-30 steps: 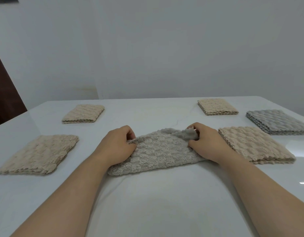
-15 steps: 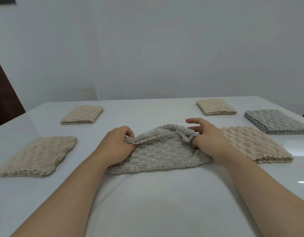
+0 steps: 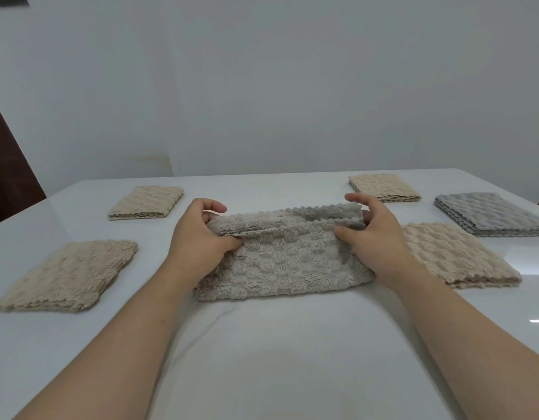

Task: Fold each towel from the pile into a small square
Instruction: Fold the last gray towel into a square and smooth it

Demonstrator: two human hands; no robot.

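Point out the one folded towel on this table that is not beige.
The grey folded towel at the far right edge; the four other folded towels are beige.

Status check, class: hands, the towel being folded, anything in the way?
Both hands, left and right, pinch the grey towel at its far corners. Towel half-folded on the table. Nothing in the way.

Towel (image 3: 286,262) between folded stacks (image 3: 68,275)

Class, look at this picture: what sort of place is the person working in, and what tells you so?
Probably a plain indoor room set up for towel folding: a bare white table against an empty white wall, folded towels laid out on either side, and both hands on a grey towel.
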